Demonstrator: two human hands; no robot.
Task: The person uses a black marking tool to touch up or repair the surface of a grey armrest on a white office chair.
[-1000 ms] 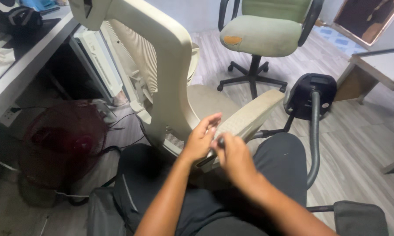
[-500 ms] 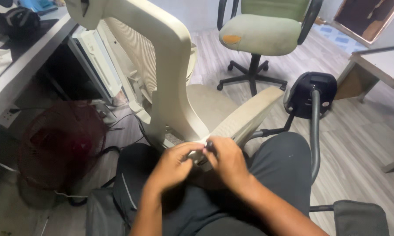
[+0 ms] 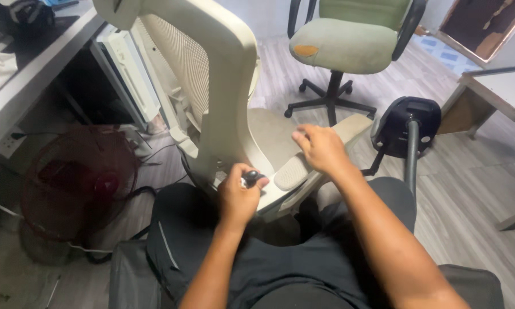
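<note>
Left hand [image 3: 240, 197] grips knob [image 3: 250, 176] (beside cream chair [image 3: 223, 86]).

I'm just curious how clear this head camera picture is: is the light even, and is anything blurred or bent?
Head view: soft, even daylight with no harsh glare; the left hand and its small dark tool look fairly sharp, the right hand slightly soft; the cream chair bulges from wide-angle distortion near the top edge.
</note>
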